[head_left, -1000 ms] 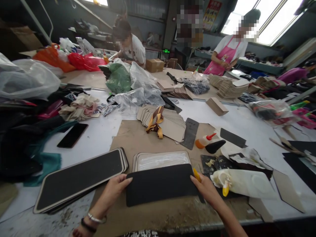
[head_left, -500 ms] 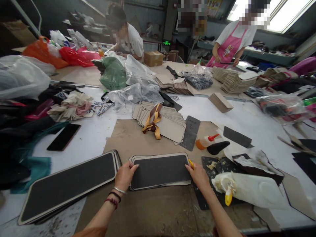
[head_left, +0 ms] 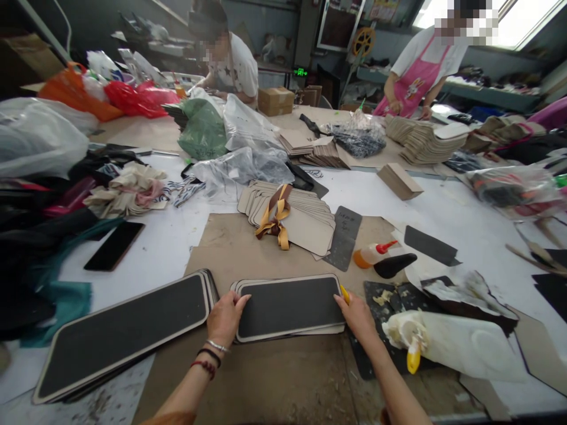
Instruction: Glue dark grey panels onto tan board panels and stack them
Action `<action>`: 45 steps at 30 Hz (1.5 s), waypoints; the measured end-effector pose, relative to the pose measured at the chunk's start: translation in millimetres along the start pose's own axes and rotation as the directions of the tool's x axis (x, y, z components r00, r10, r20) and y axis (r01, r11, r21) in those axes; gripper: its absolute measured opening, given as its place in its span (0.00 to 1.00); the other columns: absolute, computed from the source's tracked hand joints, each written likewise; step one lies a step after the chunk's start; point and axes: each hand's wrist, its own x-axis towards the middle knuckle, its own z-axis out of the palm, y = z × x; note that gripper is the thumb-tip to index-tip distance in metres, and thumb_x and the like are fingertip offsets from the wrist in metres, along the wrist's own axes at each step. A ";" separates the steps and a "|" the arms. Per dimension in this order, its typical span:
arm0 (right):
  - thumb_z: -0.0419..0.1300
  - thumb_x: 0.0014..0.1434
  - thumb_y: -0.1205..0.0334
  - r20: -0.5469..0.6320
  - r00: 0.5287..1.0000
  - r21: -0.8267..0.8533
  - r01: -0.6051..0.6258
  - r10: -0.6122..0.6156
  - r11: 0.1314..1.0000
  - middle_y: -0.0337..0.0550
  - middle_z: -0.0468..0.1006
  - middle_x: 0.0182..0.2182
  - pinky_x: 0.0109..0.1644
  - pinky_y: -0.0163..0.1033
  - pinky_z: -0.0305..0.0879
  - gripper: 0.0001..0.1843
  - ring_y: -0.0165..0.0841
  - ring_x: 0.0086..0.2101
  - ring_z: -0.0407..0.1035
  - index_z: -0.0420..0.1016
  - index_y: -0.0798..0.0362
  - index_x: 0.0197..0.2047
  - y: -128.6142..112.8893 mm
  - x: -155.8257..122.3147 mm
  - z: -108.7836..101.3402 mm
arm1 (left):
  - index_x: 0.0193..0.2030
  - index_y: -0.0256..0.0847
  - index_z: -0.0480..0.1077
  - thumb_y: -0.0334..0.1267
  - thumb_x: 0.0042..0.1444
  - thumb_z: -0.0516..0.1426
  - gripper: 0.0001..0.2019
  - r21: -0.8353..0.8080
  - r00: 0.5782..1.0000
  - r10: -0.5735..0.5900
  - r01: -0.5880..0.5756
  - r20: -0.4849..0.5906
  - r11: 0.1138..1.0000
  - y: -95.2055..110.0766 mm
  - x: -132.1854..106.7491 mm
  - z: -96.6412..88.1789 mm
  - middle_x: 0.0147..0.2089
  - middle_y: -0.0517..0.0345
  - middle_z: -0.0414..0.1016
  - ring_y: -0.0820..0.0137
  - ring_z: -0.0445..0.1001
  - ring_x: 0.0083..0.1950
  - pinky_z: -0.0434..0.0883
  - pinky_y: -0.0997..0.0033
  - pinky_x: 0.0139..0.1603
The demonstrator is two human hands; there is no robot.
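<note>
**Work area:** We find a cluttered work table (head_left: 447, 230) filling the frame, with a kraft paper sheet (head_left: 248, 378) at lower centre.

**Neighbouring items:** We note a longer stack of black-faced panels (head_left: 119, 313) at lower left and an orange-capped glue bottle (head_left: 370, 255) at centre right.

**Workpiece:** We locate a stack of black-faced boards (head_left: 290, 307) at lower centre, on the kraft paper sheet, directly ahead of both hands.

**Long axis:** We read it as running nearly left to right across the frame, so the short ends face the hands. Neither hand is clearly nearer; both touch the stack.

**Left hand (head_left: 225, 320):** We see it open and palm-down, its fingers across the stack's left end, with no firm grip evident.

**Right hand (head_left: 358, 319):** We see it against the right end, fingers partly extended. We cannot tell whether it holds the small yellow item (head_left: 344, 294) touching its fingertips.
</note>
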 end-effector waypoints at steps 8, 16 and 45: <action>0.48 0.60 0.50 -0.171 0.985 -0.038 0.012 -0.019 0.999 0.50 0.74 0.37 0.37 0.38 0.61 0.18 0.39 0.37 0.70 0.69 0.55 0.42 10.5 -3.6 8.5 | 0.28 0.41 0.65 0.42 0.56 0.50 0.10 -0.162 0.975 0.111 -0.143 -0.193 0.976 -9.7 -12.4 4.9 0.30 0.55 0.70 0.66 0.69 0.33 0.65 0.69 0.36; 0.44 0.61 0.58 -0.135 0.984 -0.084 0.105 -0.115 0.991 0.52 0.74 0.35 0.38 0.38 0.60 0.17 0.38 0.36 0.69 0.71 0.56 0.40 4.4 -12.8 4.8 | 0.39 0.36 0.72 0.30 0.54 0.48 0.12 -0.292 0.987 0.053 -0.097 -0.154 0.952 -29.9 -30.2 13.7 0.38 0.49 0.74 0.65 0.73 0.42 0.67 0.67 0.48; 0.49 0.54 0.49 -0.085 0.996 0.204 -0.012 0.030 0.979 0.48 0.77 0.28 0.33 0.37 0.61 0.19 0.40 0.31 0.71 0.72 0.54 0.31 -6.8 -20.7 18.8 | 0.26 0.39 0.71 0.43 0.41 0.55 0.11 -0.542 0.993 -0.114 0.097 0.003 0.834 -43.7 -12.0 -5.2 0.27 0.54 0.77 0.62 0.74 0.32 0.66 0.68 0.33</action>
